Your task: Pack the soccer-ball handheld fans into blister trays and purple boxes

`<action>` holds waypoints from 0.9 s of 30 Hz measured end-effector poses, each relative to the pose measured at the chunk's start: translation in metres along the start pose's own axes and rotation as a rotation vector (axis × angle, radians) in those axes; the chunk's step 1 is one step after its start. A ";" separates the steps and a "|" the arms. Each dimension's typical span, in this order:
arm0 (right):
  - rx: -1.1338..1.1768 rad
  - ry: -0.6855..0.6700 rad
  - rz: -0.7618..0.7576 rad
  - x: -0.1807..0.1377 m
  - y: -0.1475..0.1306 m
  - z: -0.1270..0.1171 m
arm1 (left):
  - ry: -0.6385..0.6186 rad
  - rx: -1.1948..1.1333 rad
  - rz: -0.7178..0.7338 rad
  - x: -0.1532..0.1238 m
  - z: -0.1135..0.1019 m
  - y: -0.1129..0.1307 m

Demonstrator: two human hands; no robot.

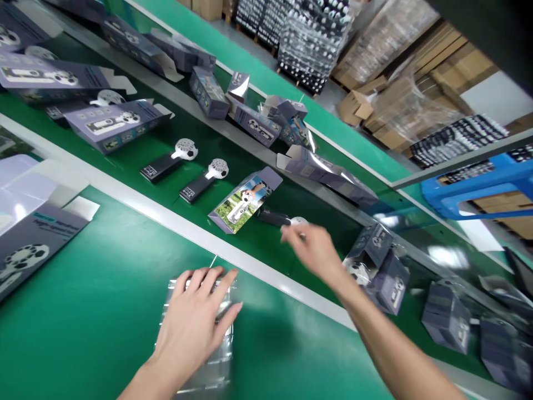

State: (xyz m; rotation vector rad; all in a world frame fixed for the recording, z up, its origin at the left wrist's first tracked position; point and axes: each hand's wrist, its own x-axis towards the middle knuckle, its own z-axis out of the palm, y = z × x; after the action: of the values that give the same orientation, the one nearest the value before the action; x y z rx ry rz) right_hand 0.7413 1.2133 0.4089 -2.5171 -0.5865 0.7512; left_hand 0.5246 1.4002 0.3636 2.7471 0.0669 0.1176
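Observation:
My left hand [195, 316] lies flat with fingers spread on a clear plastic sleeve [204, 361] on the green table near me. My right hand [312, 247] stretches out over the conveyor belt, fingers apart and blurred, just short of a small fan with a black handle and white head [281, 218]. Beside that fan lies a printed box [244, 201]. Two more black-handled fans [169, 161] [204, 180] lie further left on the belt.
Several purple-grey product boxes are scattered along the belt [112, 122] and its far rail [250, 119]. A flattened box [29, 244] lies at my left. More boxes are piled at the right [383, 266]. Wrapped pallets and cartons stand beyond the green floor.

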 end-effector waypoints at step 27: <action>-0.568 -0.124 -0.395 0.033 0.056 -0.052 | -0.190 -0.062 -0.281 0.226 -0.005 0.023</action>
State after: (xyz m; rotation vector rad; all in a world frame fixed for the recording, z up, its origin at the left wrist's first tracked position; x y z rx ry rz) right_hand 0.8122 1.1696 0.4057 -2.7107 -1.4654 0.6563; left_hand 0.7502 1.3950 0.3934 2.6413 0.3873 -0.2141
